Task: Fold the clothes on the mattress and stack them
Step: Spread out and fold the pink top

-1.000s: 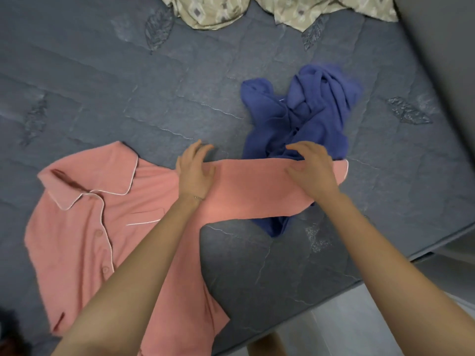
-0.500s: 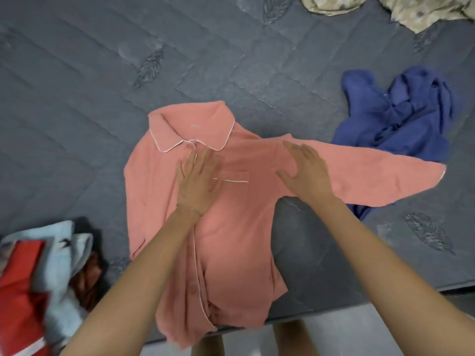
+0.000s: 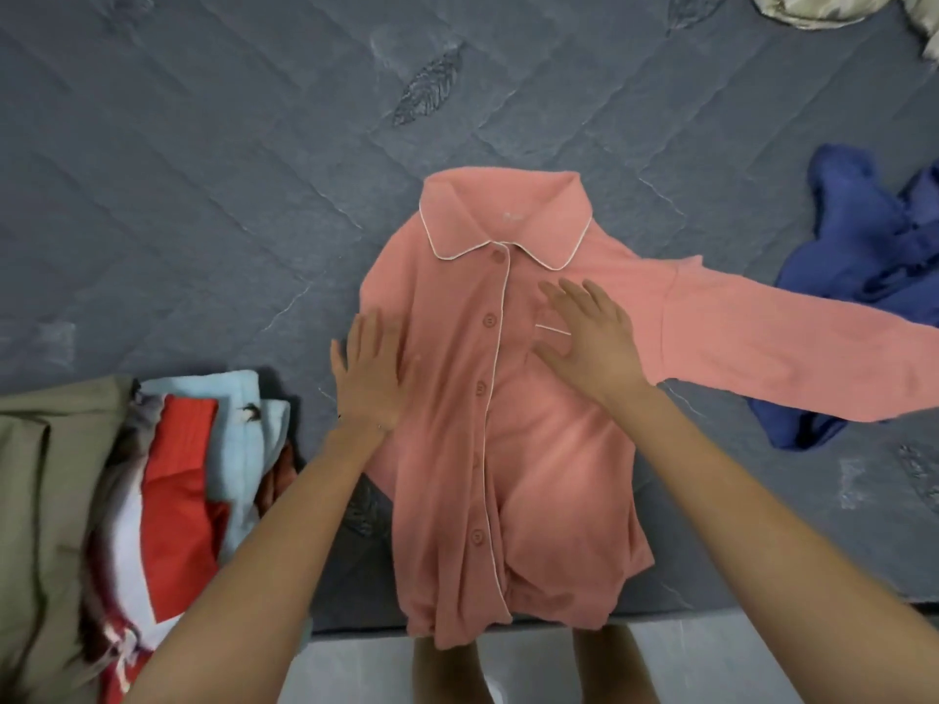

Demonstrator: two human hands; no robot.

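I am pressing both palms flat on the pink shirt (image 3: pixel 533 475), which is lying face up and buttoned near the front edge of the grey mattress (image 3: pixel 203 195), its collar (image 3: pixel 508 221) pointing away from me. My left hand (image 3: pixel 373 378) is resting on the shirt's left side edge, fingers straight and slightly spread. My right hand (image 3: pixel 589 343) is lying over the chest pocket, fingers fanned wide, gripping nothing. One sleeve (image 3: pixel 787 353) is stretching out to my right, and its far end is lying across a crumpled blue garment (image 3: pixel 874 256). The hem is hanging a little over the mattress edge. At my left a pile of clothes (image 3: pixel 178 475) is sitting just beside the shirt; it is blurred, so I cannot tell how neatly it is folded.
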